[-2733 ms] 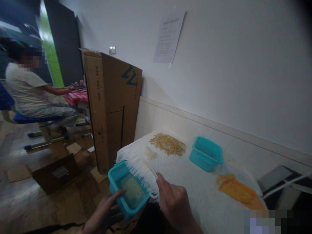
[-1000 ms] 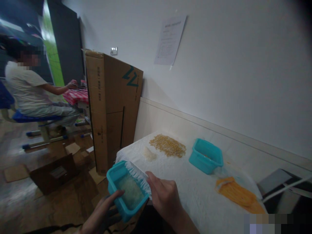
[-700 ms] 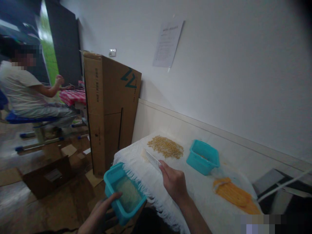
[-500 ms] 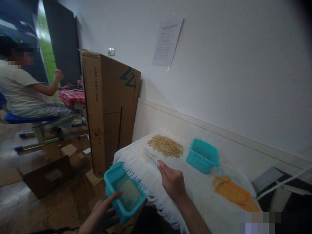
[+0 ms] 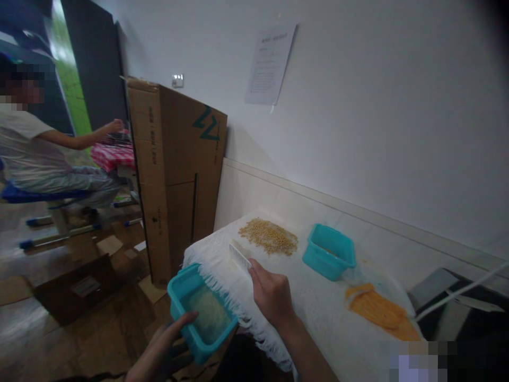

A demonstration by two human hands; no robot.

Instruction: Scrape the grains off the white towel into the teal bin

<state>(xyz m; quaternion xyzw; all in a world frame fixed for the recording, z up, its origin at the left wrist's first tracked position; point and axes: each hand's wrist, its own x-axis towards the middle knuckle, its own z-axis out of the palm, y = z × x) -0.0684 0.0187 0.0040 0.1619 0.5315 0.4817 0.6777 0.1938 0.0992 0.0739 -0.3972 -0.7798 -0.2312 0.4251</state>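
We see our right hand (image 5: 272,292), low and right of centre, bare and slim-fingered, its forearm (image 5: 310,345) uncovered down to the bottom edge. Our left hand (image 5: 170,337), lower left, shows a bare thumb. Plain dark clothing (image 5: 240,361) fills the bottom centre, its cut unclear.

No words could be read: only blurred print was seen on the wall sheet (image 5: 271,64) and tall carton (image 5: 181,159), also marked with a green zigzag (image 5: 207,124).

Forward, downward view from head height
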